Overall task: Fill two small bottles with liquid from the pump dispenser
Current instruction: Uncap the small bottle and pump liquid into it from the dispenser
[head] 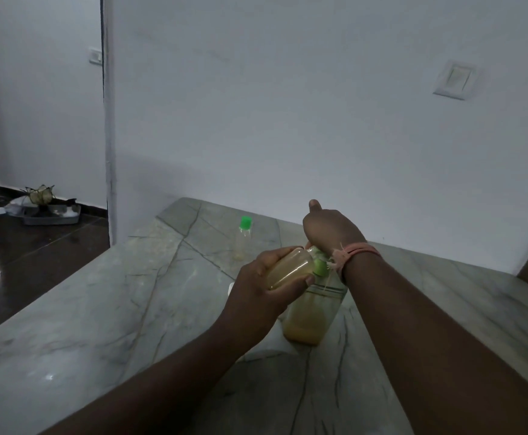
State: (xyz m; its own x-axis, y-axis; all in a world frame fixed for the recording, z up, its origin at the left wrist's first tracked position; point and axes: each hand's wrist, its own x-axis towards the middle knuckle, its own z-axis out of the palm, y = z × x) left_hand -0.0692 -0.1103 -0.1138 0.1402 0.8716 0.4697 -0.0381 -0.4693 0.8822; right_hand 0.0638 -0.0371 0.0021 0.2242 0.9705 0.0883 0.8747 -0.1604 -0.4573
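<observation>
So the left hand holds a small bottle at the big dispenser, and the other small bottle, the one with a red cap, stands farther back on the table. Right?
Not quite: the head view shows that bottle's cap is green, not red. The rest holds: the left hand holds a small bottle at the dispenser.

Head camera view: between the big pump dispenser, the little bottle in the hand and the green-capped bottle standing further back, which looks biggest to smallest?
1. Pump dispenser, clearly the largest.
2. and 3. Bottle in the left hand and the green-capped bottle: they look alike; the standing one is further off and the held one partly covered, so no ranking.
</observation>
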